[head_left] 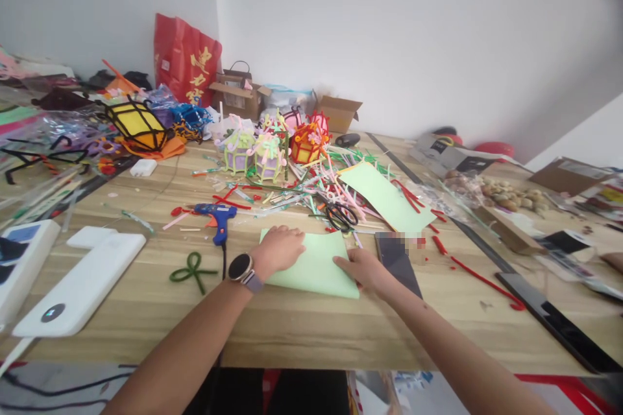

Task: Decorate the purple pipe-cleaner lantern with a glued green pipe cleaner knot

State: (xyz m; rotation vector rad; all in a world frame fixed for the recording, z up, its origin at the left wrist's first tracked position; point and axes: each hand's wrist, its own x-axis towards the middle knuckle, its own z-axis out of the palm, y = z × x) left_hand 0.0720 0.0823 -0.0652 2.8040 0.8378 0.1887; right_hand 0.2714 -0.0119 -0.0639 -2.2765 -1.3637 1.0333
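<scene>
A sheet of light green paper lies on the wooden table in front of me. My left hand, with a watch on its wrist, rests palm down across the paper's left part, fingers laid on it. At the right edge, my right hand grips the sheet with the thumb on top; its other fingers are partly hidden. Just beyond the paper are black-handled scissors. A blue glue gun lies to the left, near a green pipe-cleaner loop. Another light green sheet lies behind my right hand.
Several pipe-cleaner lanterns stand at the back beside a heap of scraps. A dark phone-like slab lies beside my right hand. A white power bank is at left, a red pipe cleaner at right.
</scene>
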